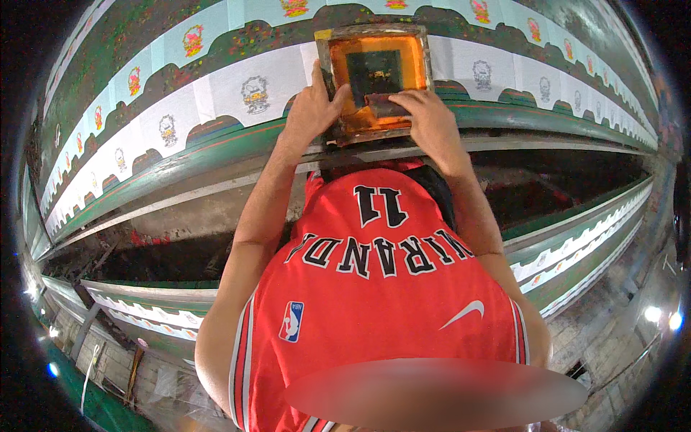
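A screen-printing frame (374,135) lies on the green printing table in front of me, over the near row of white pieces. Orange surrounds a dark rectangle in the middle of its mesh. My left hand (314,109) grips the frame's left edge, with the thumb over the inner side and the fingers along the outside. A dark reddish-brown squeegee (383,106) rests on the near part of the mesh, tilted. My right hand (430,121) holds it from the right, fingers over its top. The frame hides the piece beneath it.
White cut pieces with grey line prints (255,94) run along the near row. Pieces with coloured prints (192,41) fill a row beyond. The long green table (237,147) has a raised near edge rail. Behind me stands another long table (576,248) with pieces on it.
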Demonstrator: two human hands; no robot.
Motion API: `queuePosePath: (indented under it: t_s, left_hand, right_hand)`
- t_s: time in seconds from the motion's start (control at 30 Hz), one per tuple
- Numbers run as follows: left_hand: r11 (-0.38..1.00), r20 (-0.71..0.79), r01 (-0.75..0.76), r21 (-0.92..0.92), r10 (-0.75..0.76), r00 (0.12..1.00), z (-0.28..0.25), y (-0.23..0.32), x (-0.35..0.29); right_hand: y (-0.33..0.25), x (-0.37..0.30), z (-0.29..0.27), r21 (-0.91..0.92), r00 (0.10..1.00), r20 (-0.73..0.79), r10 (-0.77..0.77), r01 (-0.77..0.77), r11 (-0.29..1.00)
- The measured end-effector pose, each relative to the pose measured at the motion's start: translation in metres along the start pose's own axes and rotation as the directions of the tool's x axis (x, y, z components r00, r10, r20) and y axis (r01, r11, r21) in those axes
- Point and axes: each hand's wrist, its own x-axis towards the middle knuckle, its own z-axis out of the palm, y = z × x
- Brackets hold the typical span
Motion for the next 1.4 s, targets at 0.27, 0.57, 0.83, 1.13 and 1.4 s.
queuePosePath:
  t_s: [0.27, 0.57, 0.83, 1.13, 1.4]
  left_hand:
    - [0.998, 0.015, 0.063, -0.03, -0.063, 0.998, -0.005, 0.029, 0.002]
    - [0.986, -0.089, -0.151, -0.066, 0.144, 0.985, 0.105, 0.151, 0.04]
    - [0.989, -0.054, -0.075, -0.125, 0.069, 0.996, 0.162, 0.188, 0.067]
    - [0.988, -0.067, -0.054, -0.142, 0.045, 0.997, 0.166, 0.183, 0.068]
    - [0.985, 0.001, -0.024, -0.172, 0.024, 1.0, 0.159, 0.194, 0.065]
  right_hand:
    - [0.027, -0.02, -0.001, 0.037, 0.993, -0.075, -0.094, 0.097, 0.995]
    - [0.169, -0.082, -0.065, -0.019, 0.982, -0.18, -0.056, 0.053, 0.998]
    - [0.233, -0.098, -0.092, -0.008, 0.982, -0.179, -0.053, 0.052, 0.999]
    - [0.228, -0.073, -0.096, -0.01, 0.997, -0.072, 0.016, -0.016, 1.0]
    - [0.234, -0.07, -0.106, 0.005, 0.986, 0.095, -0.14, 0.14, 0.99]
